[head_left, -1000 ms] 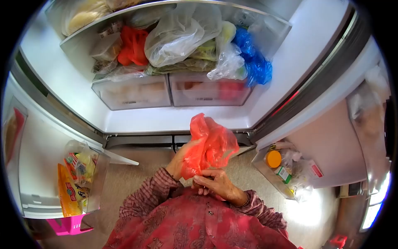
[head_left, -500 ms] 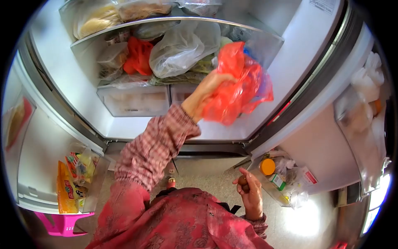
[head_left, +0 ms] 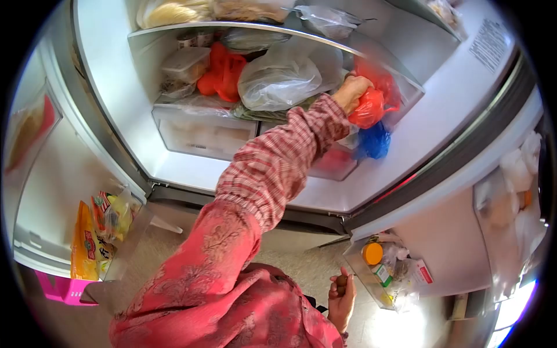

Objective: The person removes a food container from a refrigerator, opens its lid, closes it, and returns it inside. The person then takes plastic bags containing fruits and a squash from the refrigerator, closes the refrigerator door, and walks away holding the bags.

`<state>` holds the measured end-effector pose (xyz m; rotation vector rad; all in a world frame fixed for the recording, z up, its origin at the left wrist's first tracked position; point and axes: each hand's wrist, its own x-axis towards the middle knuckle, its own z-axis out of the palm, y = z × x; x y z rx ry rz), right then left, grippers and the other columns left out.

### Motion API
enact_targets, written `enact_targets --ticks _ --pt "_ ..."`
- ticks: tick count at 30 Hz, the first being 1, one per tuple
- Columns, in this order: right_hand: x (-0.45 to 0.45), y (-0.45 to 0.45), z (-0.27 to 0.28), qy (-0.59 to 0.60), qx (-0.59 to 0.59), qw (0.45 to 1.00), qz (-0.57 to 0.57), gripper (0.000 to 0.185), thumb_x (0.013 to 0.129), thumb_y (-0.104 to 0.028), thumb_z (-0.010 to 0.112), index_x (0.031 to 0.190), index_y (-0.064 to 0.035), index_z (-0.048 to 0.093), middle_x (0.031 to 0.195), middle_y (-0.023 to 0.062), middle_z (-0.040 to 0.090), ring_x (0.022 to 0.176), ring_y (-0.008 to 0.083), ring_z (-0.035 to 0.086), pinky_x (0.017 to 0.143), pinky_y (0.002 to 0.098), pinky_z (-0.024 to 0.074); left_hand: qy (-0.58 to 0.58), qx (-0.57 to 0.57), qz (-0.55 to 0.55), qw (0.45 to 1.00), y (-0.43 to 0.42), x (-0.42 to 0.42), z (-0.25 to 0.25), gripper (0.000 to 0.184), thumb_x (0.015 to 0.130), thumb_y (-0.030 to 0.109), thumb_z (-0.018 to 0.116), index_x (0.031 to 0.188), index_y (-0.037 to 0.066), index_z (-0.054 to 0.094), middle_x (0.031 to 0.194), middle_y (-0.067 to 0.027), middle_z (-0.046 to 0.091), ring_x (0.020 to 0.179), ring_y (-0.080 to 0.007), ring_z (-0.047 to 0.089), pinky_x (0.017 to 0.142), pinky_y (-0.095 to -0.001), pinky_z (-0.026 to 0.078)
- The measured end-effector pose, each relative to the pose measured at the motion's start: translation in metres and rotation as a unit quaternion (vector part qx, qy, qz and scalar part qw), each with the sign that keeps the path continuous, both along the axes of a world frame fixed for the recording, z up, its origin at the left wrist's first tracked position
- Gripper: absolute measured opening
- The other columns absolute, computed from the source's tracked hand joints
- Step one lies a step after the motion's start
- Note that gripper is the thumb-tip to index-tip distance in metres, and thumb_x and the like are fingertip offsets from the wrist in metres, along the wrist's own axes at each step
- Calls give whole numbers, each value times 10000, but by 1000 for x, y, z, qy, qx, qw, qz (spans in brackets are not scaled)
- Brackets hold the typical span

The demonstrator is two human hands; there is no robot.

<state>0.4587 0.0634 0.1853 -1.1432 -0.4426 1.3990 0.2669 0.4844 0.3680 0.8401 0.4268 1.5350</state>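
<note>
Two hands worked apart: half a second earlier the left hand (head_left: 353, 93) had carried the red bag (head_left: 371, 110) in front of the open fridge, and a second earlier both hands had been together at the bag near the chest. Now the left arm stretched farther in, and the bag sat at the right end of the middle shelf space. The right hand (head_left: 342, 301) stayed low by the open door on the right.

The left fingers were closed on the gathered plastic, with the bag hanging just right of them and below. The right fingers were curled round small brown objects (head_left: 342, 281), one finger raised.

Just below the left fingers and to their right, the blue bag (head_left: 374, 141) bulged out under the red one. To their left lay a large clear bag (head_left: 278, 81), and farther left a second red bag (head_left: 221, 72) beside a plastic tub (head_left: 188, 62). The upper shelf (head_left: 325, 42) had its front edge crossing just above the left fingers, limiting the space there. Beyond the right fingers, up and to the right, stood the jar with an orange lid (head_left: 372, 253) in the door bin (head_left: 364, 279).
</note>
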Motion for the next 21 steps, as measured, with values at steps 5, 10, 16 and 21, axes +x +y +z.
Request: enact_targets --ticks 5,10,16,21 --pt "-2 -3 -6 -9 -9 1000 -9 377 980 -295 456 1145 26 562 809 102 615 598 79 459 516 179 360 -91 20 1 996 39 1 -11 287 788 -27 526 1071 3 562 996 -151 631 842 -292 637 721 -424 546" --pt "0 -5 -16 9 -42 999 -20 340 955 -317 509 1139 -41 584 811 66 620 602 71 487 513 154 393 -144 18 -32 989 55 -11 -25 276 807 -4 515 1078 6 564 1011 -154 631 867 -289 635 753 -424 540" --pt "17 -7 -36 44 -64 997 -25 360 949 -311 520 1182 -38 554 866 78 620 629 74 496 524 152 406 -185 45 -116 975 59 -32 -52 266 830 24 501 1087 9 566 1029 -158 630 897 -287 632 791 -424 532" --pt "62 -39 -80 77 -92 990 -73 327 942 -291 538 1112 -15 584 874 122 645 630 95 525 528 162 420 -63 74 22 995 -15 -39 -17 233 860 177 582 1049 40 596 954 -99 651 841 -262 632 759 -409 521"
